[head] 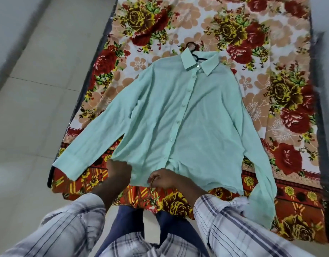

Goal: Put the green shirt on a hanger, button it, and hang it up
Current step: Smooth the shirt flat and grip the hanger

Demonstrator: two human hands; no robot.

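Across the middle and right of the frame spreads the floral bedsheet (271, 43), with pale floor tiles (39, 71) down the left. Centred on the sheet lies the green shirt (178, 112), front up, collar toward the top, its sleeves trailing to the lower left and lower right. From the bottom edge my forearms in plaid sleeves (72, 219) reach forward. My left hand (119, 172) is a curled fist gripping the hem's lower left corner. My right hand (165, 179), just beside it, bends at the wrist, fingers curled and pinching the hem below the button row. The black hanger (195, 53) pokes its hook out of the collar.
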